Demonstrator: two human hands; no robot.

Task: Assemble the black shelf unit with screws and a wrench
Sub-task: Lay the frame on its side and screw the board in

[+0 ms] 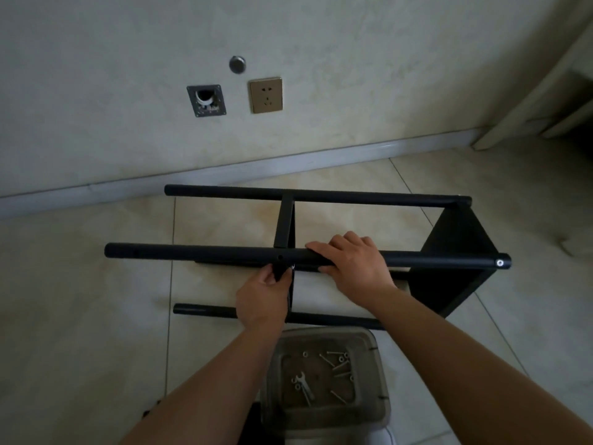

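Nearest to me sits a clear plastic tub (324,409), and I place everything else from it. On its bottom lie the small wrench (304,385), loose screws (337,367) and a few washers; nothing touches them.

Just beyond the tub the black shelf unit (455,252) lies on its side on the tiled floor (80,300). A low pole (205,309) of it runs along the floor directly behind the tub.

Above and beyond that, my left hand (264,297) pinches the near edge of a thin black shelf panel (285,226) between thumb and fingers, right under a hole in the upper pole (192,253). My right hand (351,261) lies over that same pole, to the right of the left hand, fingers curled loosely across its top and thumb beneath, so it is wrapped around the pole without being fully clenched.

Further right on that pole, a silver screw head (499,262) shows in its end, where the end panel already stands joined.

Farthest from the tub, the back pole (353,196) lies near the baseboard, with a wall socket (265,95) above.
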